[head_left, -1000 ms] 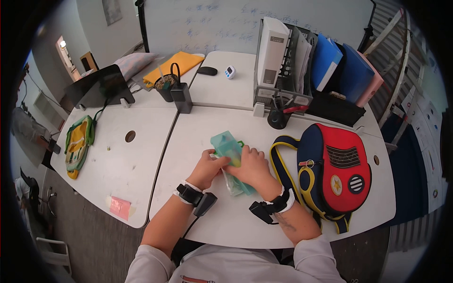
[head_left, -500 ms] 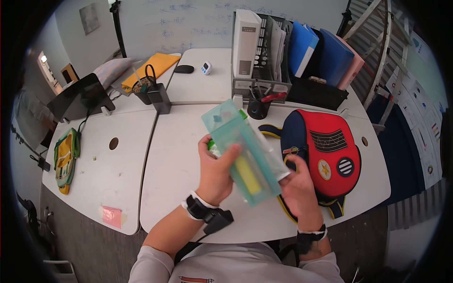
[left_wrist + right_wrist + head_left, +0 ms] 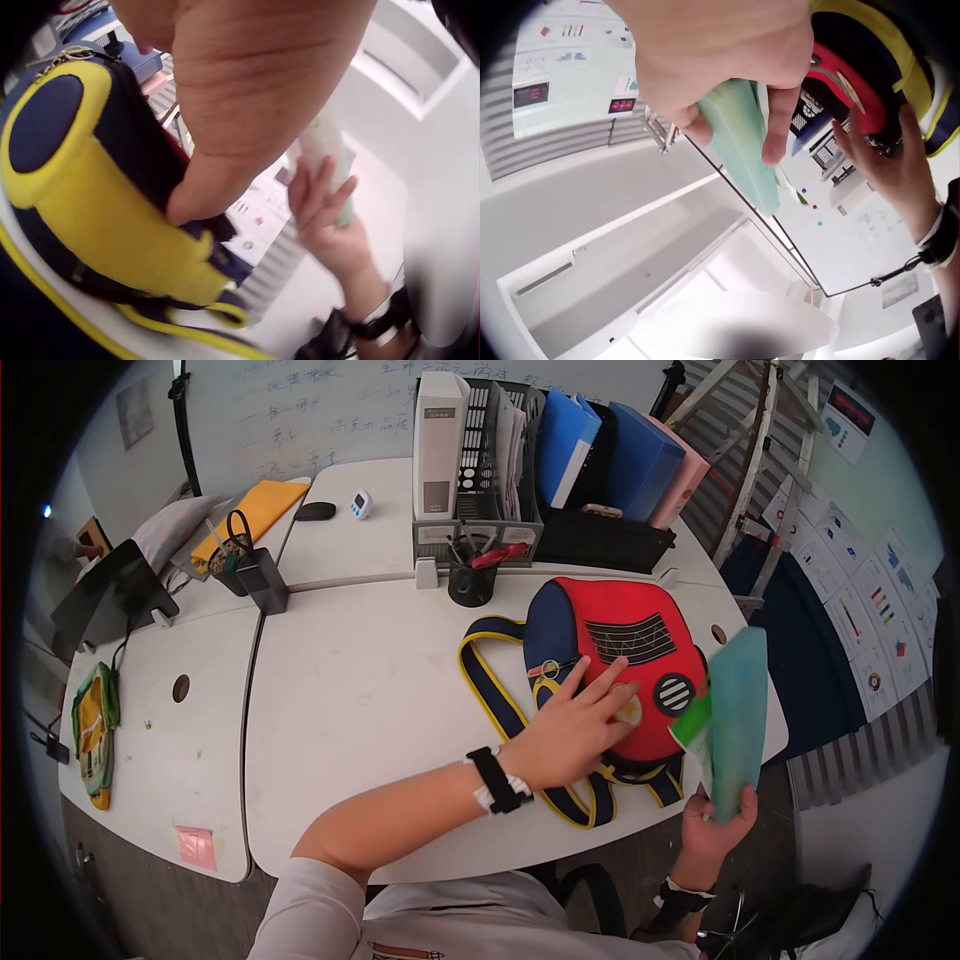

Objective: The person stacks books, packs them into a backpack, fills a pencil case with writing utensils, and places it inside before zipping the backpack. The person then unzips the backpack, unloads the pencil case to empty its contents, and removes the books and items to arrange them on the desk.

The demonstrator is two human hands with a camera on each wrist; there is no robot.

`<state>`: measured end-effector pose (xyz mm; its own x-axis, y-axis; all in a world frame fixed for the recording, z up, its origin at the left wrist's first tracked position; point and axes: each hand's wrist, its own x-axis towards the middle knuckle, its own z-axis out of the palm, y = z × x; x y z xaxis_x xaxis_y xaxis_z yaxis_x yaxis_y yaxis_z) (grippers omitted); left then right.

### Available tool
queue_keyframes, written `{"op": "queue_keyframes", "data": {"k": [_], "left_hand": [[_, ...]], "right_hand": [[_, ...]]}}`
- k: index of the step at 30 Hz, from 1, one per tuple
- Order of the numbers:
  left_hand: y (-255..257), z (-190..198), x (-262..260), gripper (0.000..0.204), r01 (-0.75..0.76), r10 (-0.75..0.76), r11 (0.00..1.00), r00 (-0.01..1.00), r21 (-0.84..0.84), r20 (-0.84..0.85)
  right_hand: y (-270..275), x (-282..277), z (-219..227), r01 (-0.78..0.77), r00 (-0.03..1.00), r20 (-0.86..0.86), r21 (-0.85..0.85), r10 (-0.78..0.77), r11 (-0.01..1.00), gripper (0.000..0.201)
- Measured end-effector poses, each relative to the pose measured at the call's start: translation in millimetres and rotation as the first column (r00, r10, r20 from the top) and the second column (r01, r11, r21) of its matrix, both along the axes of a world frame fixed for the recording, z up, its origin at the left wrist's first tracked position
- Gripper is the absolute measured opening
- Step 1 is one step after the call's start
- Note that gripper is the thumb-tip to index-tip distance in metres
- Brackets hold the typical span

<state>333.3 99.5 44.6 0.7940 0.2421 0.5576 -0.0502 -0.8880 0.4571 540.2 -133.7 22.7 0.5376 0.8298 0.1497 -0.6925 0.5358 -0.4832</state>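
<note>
A red and navy backpack (image 3: 640,622) with yellow trim lies on the right part of the table. My left hand (image 3: 572,732) rests on its front, fingers spread near the star badge; in the left wrist view, the thumb lies over the bag's yellow and navy side (image 3: 124,225). Off the table's right edge, my right hand (image 3: 718,828) grips the lower end of a translucent teal plastic case (image 3: 740,710) held upright. A packet with a green end (image 3: 692,728) is held against the case. In the right wrist view, fingers and thumb straddle the case (image 3: 739,142).
Behind the backpack stand a black pen cup (image 3: 471,582) and a file rack (image 3: 430,532) with binders. A small green and yellow bag (image 3: 95,735) lies far left, with a pink note pad (image 3: 196,846) nearer. A ladder (image 3: 757,490) leans at the back right.
The teal case and packet went from both hands over the table to my right hand alone, moving right past the backpack. My left hand let go and came onto the backpack. The head view turned right.
</note>
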Motion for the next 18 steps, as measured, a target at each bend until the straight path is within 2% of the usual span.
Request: {"op": "queue_keyframes", "data": {"k": [1, 2, 3, 4, 5, 6, 7, 8, 9, 10, 11, 13, 15, 16, 17, 18], "left_hand": [[4.8, 0.6, 2.6, 0.052, -0.010, 0.029, 0.985, 0.993, 0.170, -0.113], [8.7, 1.9, 5.5, 0.040, -0.038, 0.046, 0.985, 0.998, 0.169, -0.040], [15.4, 4.2, 9.5, 0.040, -0.038, 0.045, 0.985, 0.998, 0.171, -0.035], [23.3, 10.6, 13.1, 0.034, -0.053, 0.054, 0.997, 0.998, 0.051, -0.030], [31.1, 15.6, 17.4, 0.029, -0.063, 0.061, 0.995, 0.998, -0.073, -0.032], [42.9, 15.1, 24.7, 0.022, -0.075, 0.117, 0.976, 0.972, -0.202, 0.205], [53.0, 22.8, 27.2, 0.015, -0.147, 0.232, 0.953, 0.916, -0.264, 0.328], [63.2, 40.2, 24.9, 0.015, -0.197, 0.324, 0.869, 0.920, -0.453, 0.221], [69.7, 55.0, 20.7, 0.017, -0.255, 0.394, 0.747, 0.914, -0.614, 0.100], [71.9, 58.5, 17.5, 0.017, -0.254, 0.392, 0.751, 0.914, -0.610, 0.102], [73.9, 61.4, 14.8, 0.020, -0.210, 0.350, 0.731, 0.932, -0.649, 0.092], [70.7, 62.4, 14.2, 0.023, -0.168, 0.304, 0.711, 0.949, -0.683, 0.084], [57.1, 52.6, 13.3, 0.021, 0.038, 0.098, 0.893, 0.956, -0.448, 0.276], [59.9, 48.8, 12.6, 0.021, 0.118, -0.038, 0.954, 0.960, -0.276, 0.278], [57.6, 49.1, 8.0, 0.021, 0.121, -0.043, 0.954, 0.961, -0.274, 0.275], [53.2, 50.7, 0.9, 0.023, 0.096, -0.024, 0.934, 0.978, -0.344, 0.209]], "right_hand": [[-2.0, -0.2, 1.2, 0.000, 1.000, 0.005, 0.000, 0.000, 1.000, 0.047], [-3.1, -0.5, 2.1, -0.027, 0.999, -0.034, -0.036, 0.026, 0.999, 0.049], [-3.1, -1.3, 2.7, -0.054, 0.996, -0.075, -0.070, 0.049, 0.996, 0.051], [3.2, -13.8, 9.0, 0.081, 0.990, -0.093, -0.209, -0.102, 0.975, 0.053], [1.2, -3.5, 3.1, 0.089, 0.989, -0.095, -0.212, -0.111, 0.973, 0.053], [-1.9, 14.2, -8.5, -0.140, 0.989, -0.075, -0.270, 0.124, 0.953, 0.052], [-5.4, 23.4, -15.3, -0.358, 0.932, -0.071, -0.327, 0.355, 0.875, 0.052], [-12.2, 8.7, -14.7, 0.085, 0.843, 0.504, -0.469, 0.187, 0.879, 0.046], [-1.7, -0.5, -8.5, 0.088, 0.844, 0.504, -0.466, 0.183, 0.880, 0.046], [18.9, -5.7, 1.9, 0.046, 0.971, 0.220, -0.557, 0.093, 0.829, 0.042], [36.6, -7.0, 10.4, -0.028, 0.996, -0.079, -0.626, -0.028, 0.780, 0.040], [65.1, -11.2, 15.5, -0.067, 0.993, -0.118, -0.602, -0.006, 0.796, 0.042], [98.6, -35.6, 25.6, 0.082, 0.986, -0.091, -0.470, -0.141, 0.879, 0.044], [111.5, -38.5, 27.6, 0.084, 0.985, -0.094, -0.469, -0.145, 0.879, 0.044], [124.1, -39.4, 26.4, -0.051, 0.997, -0.079, -0.427, 0.019, 0.903, 0.046], [131.9, -38.4, 21.1, -0.191, 0.981, -0.055, -0.385, 0.185, 0.903, 0.048]]}}
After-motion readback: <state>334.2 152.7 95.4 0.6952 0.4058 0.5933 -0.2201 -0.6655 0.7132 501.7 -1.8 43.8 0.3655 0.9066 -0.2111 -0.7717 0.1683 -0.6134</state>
